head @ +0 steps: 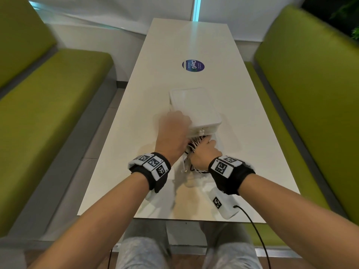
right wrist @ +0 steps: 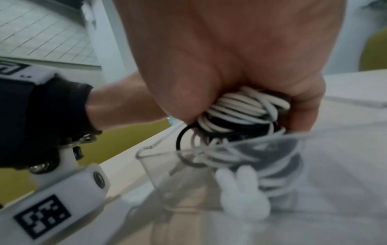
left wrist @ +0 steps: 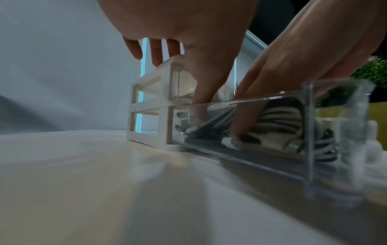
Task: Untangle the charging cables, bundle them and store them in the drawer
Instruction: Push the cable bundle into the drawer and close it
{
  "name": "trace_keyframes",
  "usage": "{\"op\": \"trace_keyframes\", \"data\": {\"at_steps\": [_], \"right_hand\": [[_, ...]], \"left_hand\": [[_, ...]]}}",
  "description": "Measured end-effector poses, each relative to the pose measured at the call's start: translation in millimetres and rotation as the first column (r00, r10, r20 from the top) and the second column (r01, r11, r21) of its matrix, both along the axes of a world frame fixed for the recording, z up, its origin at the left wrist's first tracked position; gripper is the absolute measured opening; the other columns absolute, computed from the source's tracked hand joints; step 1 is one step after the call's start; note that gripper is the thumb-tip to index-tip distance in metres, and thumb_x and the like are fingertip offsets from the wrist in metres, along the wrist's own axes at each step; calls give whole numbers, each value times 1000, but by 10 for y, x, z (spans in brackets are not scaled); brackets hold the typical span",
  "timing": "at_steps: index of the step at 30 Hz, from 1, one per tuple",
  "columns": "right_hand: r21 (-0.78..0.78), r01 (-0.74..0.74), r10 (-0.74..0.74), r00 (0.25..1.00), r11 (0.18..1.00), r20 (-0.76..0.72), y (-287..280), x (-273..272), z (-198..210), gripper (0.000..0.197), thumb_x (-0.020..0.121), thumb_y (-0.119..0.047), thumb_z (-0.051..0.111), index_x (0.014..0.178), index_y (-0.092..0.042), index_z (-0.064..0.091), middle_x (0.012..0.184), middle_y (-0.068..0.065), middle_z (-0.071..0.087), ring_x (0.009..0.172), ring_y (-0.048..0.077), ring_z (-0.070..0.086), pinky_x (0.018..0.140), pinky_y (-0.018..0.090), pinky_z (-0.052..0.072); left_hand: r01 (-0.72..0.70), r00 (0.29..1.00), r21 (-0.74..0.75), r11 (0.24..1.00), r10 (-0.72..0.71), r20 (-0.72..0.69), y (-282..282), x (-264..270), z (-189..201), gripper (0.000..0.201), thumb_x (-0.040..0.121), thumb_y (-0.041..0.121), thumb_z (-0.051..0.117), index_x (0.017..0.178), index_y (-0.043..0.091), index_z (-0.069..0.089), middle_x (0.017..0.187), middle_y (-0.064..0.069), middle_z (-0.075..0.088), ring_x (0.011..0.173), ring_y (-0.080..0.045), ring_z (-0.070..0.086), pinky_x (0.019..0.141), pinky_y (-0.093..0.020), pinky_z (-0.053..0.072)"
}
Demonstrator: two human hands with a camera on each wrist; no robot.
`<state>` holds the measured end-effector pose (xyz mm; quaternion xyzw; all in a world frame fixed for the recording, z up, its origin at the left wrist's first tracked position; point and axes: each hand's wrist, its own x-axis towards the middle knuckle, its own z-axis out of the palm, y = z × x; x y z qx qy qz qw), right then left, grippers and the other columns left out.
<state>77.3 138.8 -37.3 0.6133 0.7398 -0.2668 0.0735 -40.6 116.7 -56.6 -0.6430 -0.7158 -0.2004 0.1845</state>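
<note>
The coiled cables [right wrist: 240,112] are gripped in the right hand [right wrist: 240,58] and lowered into the pulled-out clear drawer [left wrist: 272,149]. The left hand [head: 172,133] is laid, fingers extended, on the white organizer [head: 196,107], thumb among the cables.

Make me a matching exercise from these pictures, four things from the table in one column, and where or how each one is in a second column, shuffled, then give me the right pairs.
Column one:
1. cable bundle
2. clear drawer
3. round sticker
4. left hand

Column two:
A. on the table top, beyond the drawer unit
B. pulled out toward the person
C. gripped by the right hand and going into the drawer
D. fingers on the unit's top edge, thumb down in the drawer

Pairs: 1-C, 2-B, 3-A, 4-D
</note>
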Motion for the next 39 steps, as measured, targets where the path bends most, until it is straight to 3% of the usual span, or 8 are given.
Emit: {"op": "trace_keyframes", "data": {"at_steps": [8, 12, 15, 19, 22, 28, 33, 39], "right_hand": [[-66, 123, -131, 982, 990, -138, 122, -82, 19, 87, 96, -34, 50, 151, -3, -10, 153, 19, 15, 133, 40, 36, 109, 49, 34], [-119, -51, 46, 998, 992, -51, 175, 27, 94, 102, 92, -50, 53, 150, -1, -15, 157, 22, 4, 142, 39, 23, 113, 43, 27], [-62, -239, 238, 971, 969, -20, 154, 192, 117, 106, 90, -58, 51, 149, 1, -13, 157, 25, 2, 143, 40, 19, 114, 44, 25], [-39, -455, 456, 889, 890, 31, 1, 354, 13, 84, 100, -46, 32, 148, 1, -19, 157, 20, -22, 147, 41, -10, 120, 51, 9], [-42, -484, 486, 872, 874, 57, -52, 390, -60, 73, 103, -28, 29, 146, 7, -18, 155, 25, -24, 144, 43, -18, 120, 53, 3], [1, -479, 472, 865, 878, 172, -11, 249, -44, 79, 101, -34, 36, 149, -4, -20, 158, 13, -26, 146, 40, -16, 120, 49, 14], [-3, -417, 412, 897, 909, 161, -126, 155, 101, 88, 99, -40, 44, 149, -3, -19, 157, 14, -27, 146, 36, -17, 120, 46, 13], [57, -387, 383, 921, 920, 77, -85, 177, 11, 82, 100, -39, 38, 150, -5, -16, 159, 16, -20, 147, 40, -11, 121, 48, 11]], "left_hand": [[128, 984, -37, 991, -122, 133, -133, -88, 53, 56, 67, 31, 75, 119, 19, 56, 118, -4, 53, 113, -26, 42, 93, -41, 37], [156, 972, -152, 976, -124, 202, -236, -129, 2, 76, 75, 44, 74, 139, 23, 40, 145, -4, 41, 142, -27, 27, 112, -47, 28], [149, 972, -198, 969, -106, 212, -248, -114, 5, 81, 75, 47, 73, 142, 24, 35, 150, -3, 35, 146, -26, 20, 113, -53, 26], [173, 962, -200, 964, -122, 244, -229, -124, 6, 79, 77, 40, 72, 144, 23, 33, 154, -2, 30, 148, -24, 15, 112, -54, 27], [250, 933, -216, 944, -175, 315, -195, -180, 3, 81, 78, 39, 72, 145, 23, 30, 156, -2, 25, 150, -22, 9, 113, -56, 27], [342, 896, -324, 882, -202, 396, -182, -271, 171, 109, 66, 71, 66, 151, 22, 19, 161, -1, 12, 150, -19, -4, 118, -59, 14], [289, 946, -457, 841, -178, 271, -210, -190, 229, 139, 51, 69, 80, 154, 16, 3, 163, -4, -4, 149, -23, -16, 118, -57, 3], [277, 949, -491, 826, -156, 274, -241, -149, 264, 137, 56, 66, 79, 154, 15, -3, 162, -3, -10, 147, -22, -23, 117, -62, 6]]}}
